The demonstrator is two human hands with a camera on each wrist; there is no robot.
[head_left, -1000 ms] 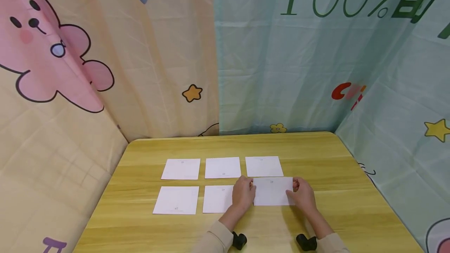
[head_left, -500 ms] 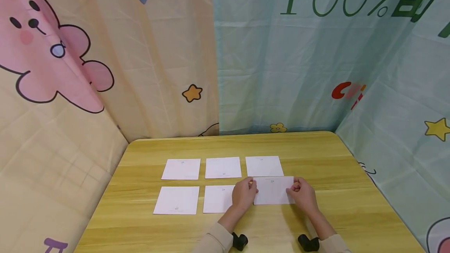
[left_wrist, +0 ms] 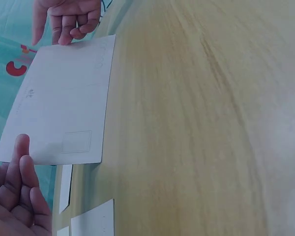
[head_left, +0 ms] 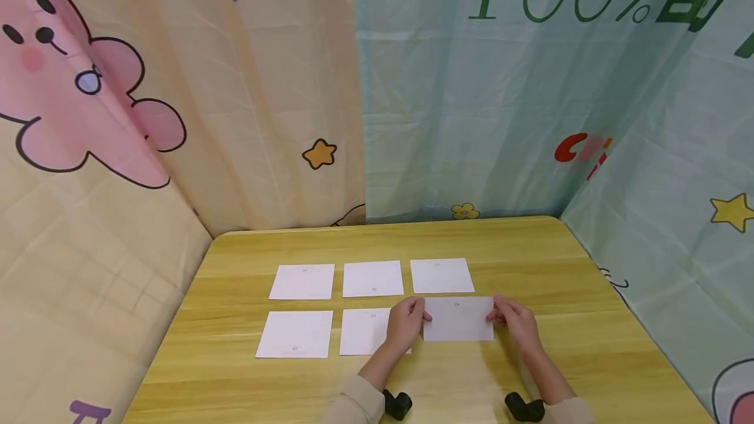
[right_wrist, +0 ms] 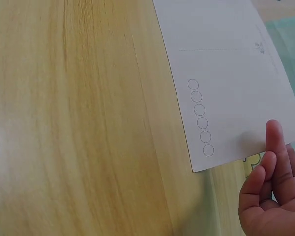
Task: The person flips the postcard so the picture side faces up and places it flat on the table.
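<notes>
A white postcard point(head_left: 458, 320) hangs between my two hands, tilted a little above the table. My left hand point(head_left: 405, 320) pinches its left edge, and my right hand point(head_left: 518, 324) pinches the right edge. In the left wrist view the postcard point(left_wrist: 64, 108) shows a printed stamp box near the left hand point(left_wrist: 19, 196). A column of small printed circles runs along the postcard point(right_wrist: 226, 98) in the right wrist view, where one finger of the right hand point(right_wrist: 270, 196) lies against its face.
Several more white cards lie in two rows on the wooden table point(head_left: 194, 358): a back row ending in a right card point(head_left: 442, 276), and a front row with a left card point(head_left: 293, 334) and a partly covered card point(head_left: 360, 331). Printed curtains point(head_left: 265, 84) surround the table.
The right hand has shifted slightly right, to the postcard's outer edge, its fingers overlapping the face less. The postcard stays between both hands; the head view has tipped slightly.
</notes>
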